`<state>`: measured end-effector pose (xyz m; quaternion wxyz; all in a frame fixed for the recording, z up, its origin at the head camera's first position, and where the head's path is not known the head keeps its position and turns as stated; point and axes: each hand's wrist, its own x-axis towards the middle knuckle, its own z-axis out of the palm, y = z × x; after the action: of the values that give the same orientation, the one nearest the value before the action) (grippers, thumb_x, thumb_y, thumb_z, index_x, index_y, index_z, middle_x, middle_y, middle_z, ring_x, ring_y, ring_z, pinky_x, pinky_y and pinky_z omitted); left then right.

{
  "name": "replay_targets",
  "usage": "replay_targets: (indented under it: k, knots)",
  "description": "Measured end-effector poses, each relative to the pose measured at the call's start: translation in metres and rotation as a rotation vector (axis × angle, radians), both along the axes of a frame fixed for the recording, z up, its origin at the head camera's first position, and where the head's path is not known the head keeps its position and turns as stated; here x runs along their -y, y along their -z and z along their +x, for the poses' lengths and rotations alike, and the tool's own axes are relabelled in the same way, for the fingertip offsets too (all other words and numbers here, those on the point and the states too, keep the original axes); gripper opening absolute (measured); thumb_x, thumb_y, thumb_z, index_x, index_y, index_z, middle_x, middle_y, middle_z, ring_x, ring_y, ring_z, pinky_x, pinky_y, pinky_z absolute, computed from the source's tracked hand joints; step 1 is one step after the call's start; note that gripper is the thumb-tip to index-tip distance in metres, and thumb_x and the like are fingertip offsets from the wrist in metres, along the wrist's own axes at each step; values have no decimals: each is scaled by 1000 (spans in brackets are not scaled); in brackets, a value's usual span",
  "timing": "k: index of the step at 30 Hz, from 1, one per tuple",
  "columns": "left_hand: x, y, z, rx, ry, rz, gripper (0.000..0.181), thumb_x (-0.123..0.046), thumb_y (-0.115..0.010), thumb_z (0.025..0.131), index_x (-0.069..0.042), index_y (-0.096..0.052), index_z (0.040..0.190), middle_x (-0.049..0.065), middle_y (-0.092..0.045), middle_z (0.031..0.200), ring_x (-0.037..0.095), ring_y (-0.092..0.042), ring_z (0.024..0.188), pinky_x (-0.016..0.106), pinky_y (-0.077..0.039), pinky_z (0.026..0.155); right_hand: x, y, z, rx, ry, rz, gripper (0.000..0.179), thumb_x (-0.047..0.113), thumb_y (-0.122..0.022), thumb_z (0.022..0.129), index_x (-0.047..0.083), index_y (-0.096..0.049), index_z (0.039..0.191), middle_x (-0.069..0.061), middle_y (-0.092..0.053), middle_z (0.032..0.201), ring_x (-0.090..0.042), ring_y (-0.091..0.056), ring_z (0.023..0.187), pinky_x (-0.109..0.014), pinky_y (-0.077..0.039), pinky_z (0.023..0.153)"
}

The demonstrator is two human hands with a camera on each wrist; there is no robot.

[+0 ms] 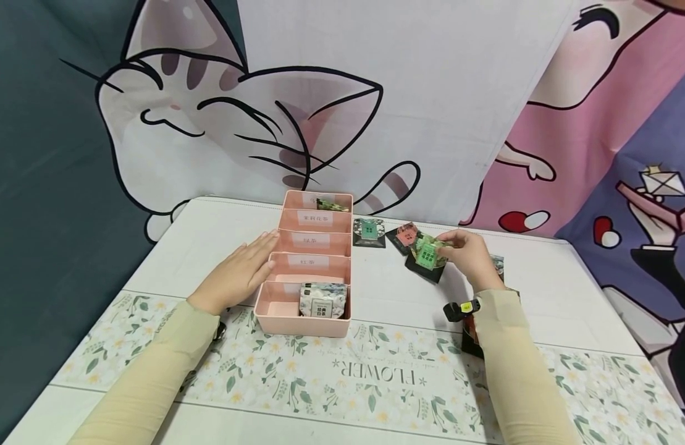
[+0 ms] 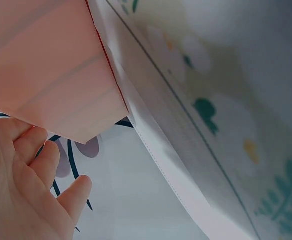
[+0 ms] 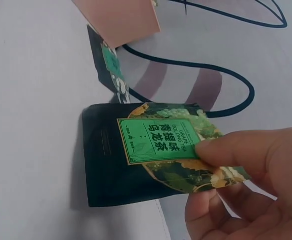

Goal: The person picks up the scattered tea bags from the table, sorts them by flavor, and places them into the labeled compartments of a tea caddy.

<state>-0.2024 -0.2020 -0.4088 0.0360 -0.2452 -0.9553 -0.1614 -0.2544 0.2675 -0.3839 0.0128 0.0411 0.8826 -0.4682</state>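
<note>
My right hand [image 1: 469,254] pinches a black and green tea sachet [image 3: 155,155], labelled grape oolong tea, between thumb and fingers. In the head view, that sachet overlaps a black sachet with a red label [image 1: 407,234]. My left hand [image 1: 235,272] is at the left side of a pink divided box [image 1: 303,326], its fingers fairly straight along the wall. Silver-white tea sachets [image 1: 322,301] stand in the box's front compartment, and a green sachet [image 1: 332,206] sits in the rearmost one. White paper labels mark the compartments.
Just right of the box lies a black sachet with a teal label [image 1: 369,232]. More sachets [image 1: 472,337] lie beside and partly beneath my right forearm. A cartoon-printed cloth [image 1: 442,93] hangs behind the white table, whose cover has a flowered band [image 1: 298,383].
</note>
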Motion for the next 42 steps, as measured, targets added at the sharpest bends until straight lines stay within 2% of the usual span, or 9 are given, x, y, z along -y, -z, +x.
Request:
replay_targets:
  k: [6,11,15,20,26,35,42]
  knots:
    - [-1,0,0,8,0,-2,62,-35,-37,111,-5,-21,162,11,-21,167,31,-19,154,57,-20,123,3,4,0,-68,-41,-62,27,12,-71,95,-1,-70,118,-6,-71,102,-8,-63,83,-22,-54,75]
    - [-1,0,0,14,-2,2,61,-33,-40,110,-5,-21,162,11,-21,167,31,-19,154,56,-19,123,10,9,0,-76,-56,-138,29,19,-72,96,3,-71,121,2,-70,102,-9,-64,89,-27,-53,84]
    - [-1,0,0,20,-6,1,62,-33,-40,110,-6,-21,162,10,-21,168,30,-18,154,56,-20,123,19,12,-1,-85,-63,-175,35,26,-74,95,4,-71,122,0,-69,102,-13,-63,92,-32,-49,89]
    - [0,1,0,16,-5,-3,62,-35,-37,111,-5,-21,162,11,-21,168,31,-19,154,56,-20,123,31,15,-2,-121,-55,-196,39,30,-78,92,4,-71,120,4,-70,97,-13,-63,92,-28,-51,85]
    - [0,1,-1,13,-2,-3,62,-34,-38,110,-5,-20,162,11,-21,168,31,-19,154,56,-20,123,42,15,-5,-153,-43,-195,34,32,-79,91,5,-74,112,4,-68,95,-12,-62,89,-26,-52,79]
    - [-1,-1,-1,12,3,0,62,-32,-40,110,-5,-21,162,11,-20,168,31,-19,154,56,-20,123,56,6,-11,-169,-57,-220,32,28,-77,93,2,-75,112,2,-70,101,-11,-62,87,-25,-53,79]
    - [-1,-1,0,7,-1,5,61,-30,-41,110,-4,-22,161,12,-23,167,32,-21,154,57,-21,122,65,3,-18,-181,-27,-258,25,19,-72,95,-3,-74,108,4,-71,96,-7,-61,83,-21,-50,74]
